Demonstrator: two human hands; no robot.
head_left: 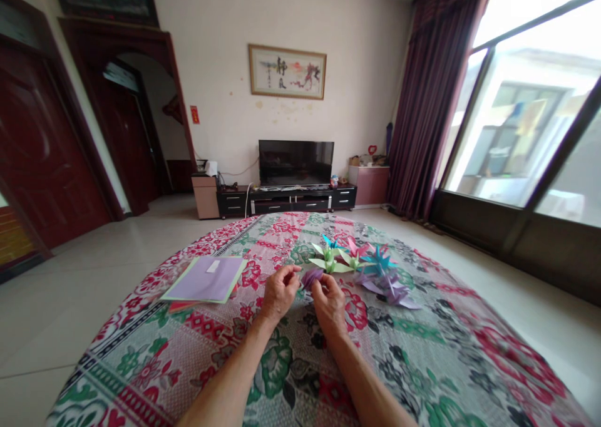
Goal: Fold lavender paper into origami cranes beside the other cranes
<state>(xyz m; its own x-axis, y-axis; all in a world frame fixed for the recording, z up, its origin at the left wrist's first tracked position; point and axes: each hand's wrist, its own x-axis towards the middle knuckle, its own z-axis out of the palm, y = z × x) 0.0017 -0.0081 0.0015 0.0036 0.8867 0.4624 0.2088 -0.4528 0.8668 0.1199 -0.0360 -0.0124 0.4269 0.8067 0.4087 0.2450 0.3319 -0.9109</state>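
A small purple folded paper (pixel 310 279) is held by my right hand (pixel 329 300), its fingers closed on the paper's right side. Just left of it is my left hand (pixel 282 290), thumb and fingertips pinched together; whether anything is between them is too small to tell. Behind and to the right of my hands lie folded paper shapes with pointed tips: a green one (pixel 331 261), a pink one (pixel 355 252), a blue one (pixel 379 261) and a purple one (pixel 397 291).
A stack of square paper sheets (pixel 203 281), purple on top with a small white piece (pixel 213 266), lies on the left of the flowered tablecloth (pixel 277 364). Beyond the table stand a television (pixel 296 163) and a low black cabinet (pixel 272 205).
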